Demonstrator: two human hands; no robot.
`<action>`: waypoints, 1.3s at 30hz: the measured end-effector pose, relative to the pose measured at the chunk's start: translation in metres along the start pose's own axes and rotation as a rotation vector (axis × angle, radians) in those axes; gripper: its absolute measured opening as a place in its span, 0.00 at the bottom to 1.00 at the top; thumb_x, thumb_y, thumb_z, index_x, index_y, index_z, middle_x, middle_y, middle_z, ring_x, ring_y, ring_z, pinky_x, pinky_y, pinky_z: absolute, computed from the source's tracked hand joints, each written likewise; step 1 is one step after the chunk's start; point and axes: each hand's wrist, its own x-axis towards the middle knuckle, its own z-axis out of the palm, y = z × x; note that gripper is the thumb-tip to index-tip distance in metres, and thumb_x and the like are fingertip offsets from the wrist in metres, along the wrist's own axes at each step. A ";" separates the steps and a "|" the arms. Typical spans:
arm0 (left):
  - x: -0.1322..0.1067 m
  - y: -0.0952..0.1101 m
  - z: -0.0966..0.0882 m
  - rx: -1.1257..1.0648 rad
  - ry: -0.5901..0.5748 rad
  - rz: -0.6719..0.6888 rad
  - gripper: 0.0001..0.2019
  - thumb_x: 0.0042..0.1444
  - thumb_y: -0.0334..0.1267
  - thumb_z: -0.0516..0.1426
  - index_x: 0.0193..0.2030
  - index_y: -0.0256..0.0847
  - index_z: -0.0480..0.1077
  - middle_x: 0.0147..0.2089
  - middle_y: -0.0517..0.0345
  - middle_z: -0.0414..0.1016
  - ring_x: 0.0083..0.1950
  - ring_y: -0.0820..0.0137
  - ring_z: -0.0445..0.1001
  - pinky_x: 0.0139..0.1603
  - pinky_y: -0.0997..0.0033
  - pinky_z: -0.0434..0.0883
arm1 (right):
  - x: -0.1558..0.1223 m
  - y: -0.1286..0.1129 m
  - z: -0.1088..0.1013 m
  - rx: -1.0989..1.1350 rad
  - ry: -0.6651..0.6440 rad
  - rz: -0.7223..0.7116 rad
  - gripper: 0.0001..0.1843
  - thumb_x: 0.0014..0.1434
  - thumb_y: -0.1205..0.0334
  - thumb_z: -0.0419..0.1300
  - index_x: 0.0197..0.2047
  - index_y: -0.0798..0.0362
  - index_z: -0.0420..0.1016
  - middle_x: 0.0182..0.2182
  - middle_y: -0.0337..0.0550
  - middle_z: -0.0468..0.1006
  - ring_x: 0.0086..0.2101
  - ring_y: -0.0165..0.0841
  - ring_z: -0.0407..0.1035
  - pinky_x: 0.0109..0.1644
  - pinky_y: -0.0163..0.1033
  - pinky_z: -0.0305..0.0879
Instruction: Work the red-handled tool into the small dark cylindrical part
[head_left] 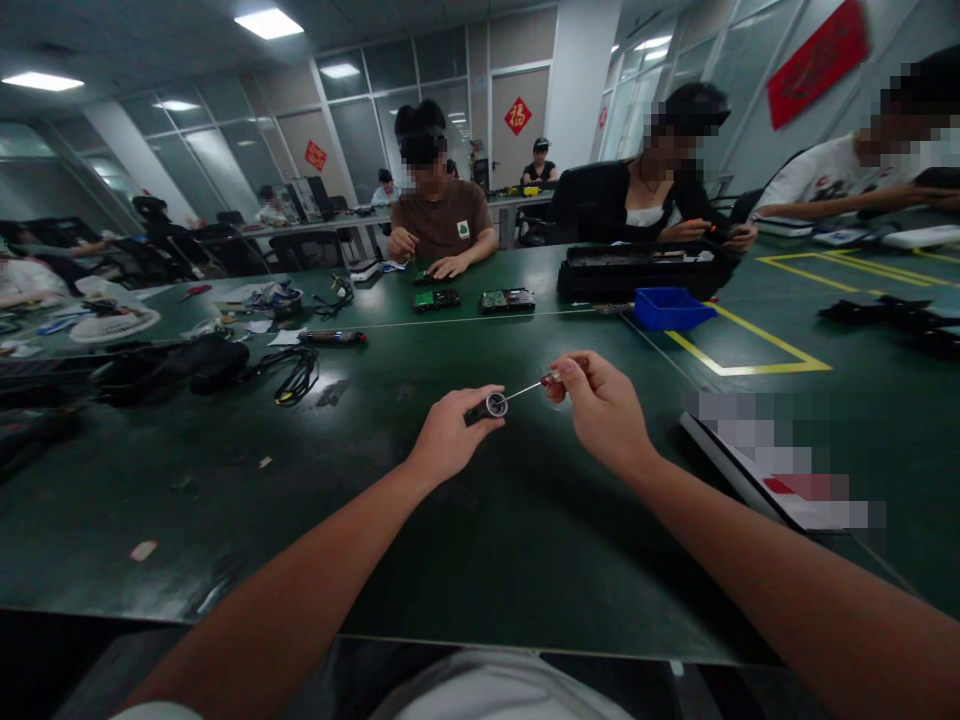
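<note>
My left hand (450, 432) is closed around a black, flashlight-like cylinder (496, 405), whose round, silver-rimmed end faces up and to the right. Between the thumb and fingers of my right hand (606, 408) is a screwdriver (524, 391) with a reddish, see-through handle. Its thin metal shaft slants down to the left, and the tip reaches the round end of the cylinder. How deep the tip sits I cannot tell. Both hands are above the green table (517, 540), and the fingers cover most of the cylinder's body.
Right of my forearm lies a blurred-out flat item (720, 465). A blue bin (673, 309) stands by a black case (645, 272). Circuit boards (508, 299) lie before a co-worker (442, 215) opposite. Cables (296, 375) and a dark pen-shaped tool (332, 337) are at left.
</note>
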 end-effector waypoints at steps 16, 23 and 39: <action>0.000 -0.001 0.000 0.023 -0.029 0.000 0.21 0.57 0.34 0.64 0.58 0.49 0.73 0.55 0.55 0.78 0.57 0.61 0.73 0.61 0.55 0.67 | -0.002 -0.001 -0.005 -0.142 -0.140 -0.146 0.07 0.66 0.59 0.53 0.40 0.48 0.71 0.30 0.40 0.78 0.30 0.35 0.73 0.35 0.40 0.62; 0.000 0.002 0.001 0.022 -0.039 -0.008 0.21 0.57 0.34 0.64 0.57 0.48 0.74 0.55 0.55 0.78 0.56 0.61 0.73 0.60 0.56 0.67 | -0.004 -0.002 -0.003 -0.139 -0.077 -0.126 0.10 0.68 0.54 0.52 0.42 0.49 0.71 0.29 0.40 0.77 0.27 0.33 0.69 0.32 0.40 0.59; 0.001 0.008 -0.002 0.114 -0.085 0.072 0.20 0.60 0.37 0.61 0.60 0.52 0.71 0.60 0.56 0.75 0.62 0.59 0.69 0.70 0.41 0.50 | 0.017 0.027 0.004 0.567 -0.047 0.424 0.15 0.59 0.46 0.61 0.30 0.48 0.70 0.22 0.37 0.67 0.24 0.32 0.63 0.37 0.45 0.71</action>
